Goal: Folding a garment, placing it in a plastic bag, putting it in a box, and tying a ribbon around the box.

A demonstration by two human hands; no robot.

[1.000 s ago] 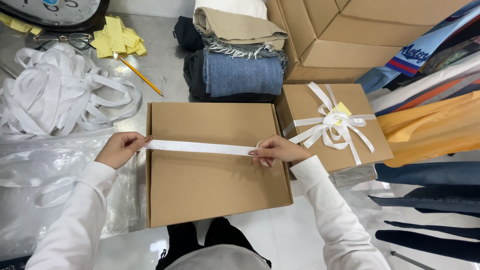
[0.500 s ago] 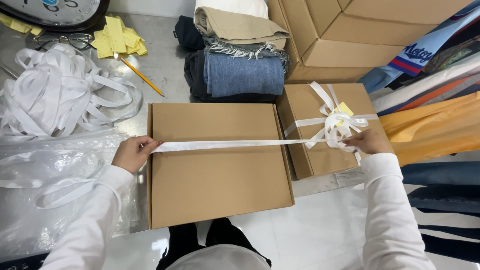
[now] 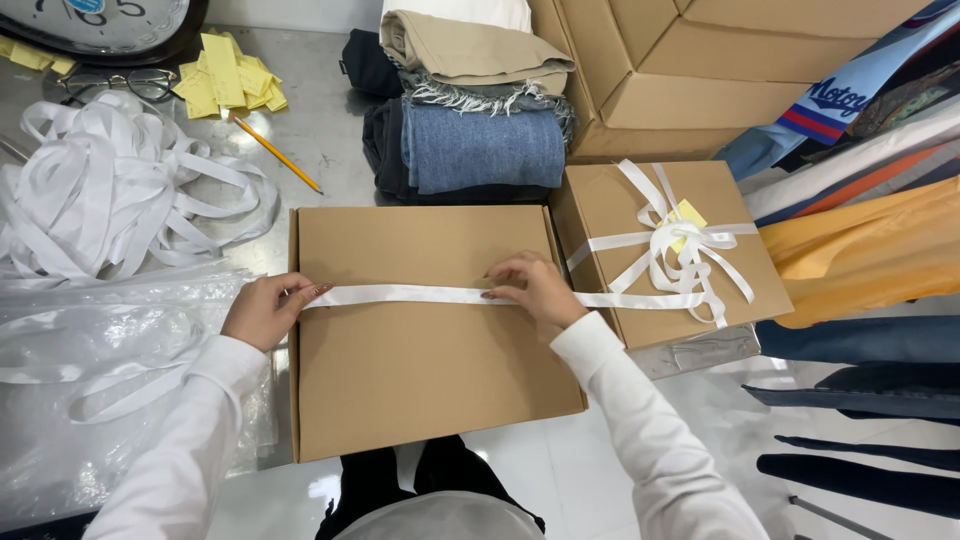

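White ribbon (image 3: pixel 400 295) laid across the flat cardboard box (image 3: pixel 425 380) at centre. Left hand (image 3: pixel 262 312), at 9 o'clock, pinches the ribbon's end; right hand (image 3: pixel 535 290) has returned from the tied box (image 3: pixel 665 250) at 3 o'clock and presses the ribbon down, its grip narrow.

Your left hand (image 3: pixel 265 310) covers the end of the white ribbon (image 3: pixel 400 295) at the edge of the flat cardboard box (image 3: pixel 420 370), so you can't see how it is held. The clock (image 3: pixel 100 25) and the large cartons (image 3: pixel 720 70) are cut off at the top edge. Your forearms run out of the bottom edge.
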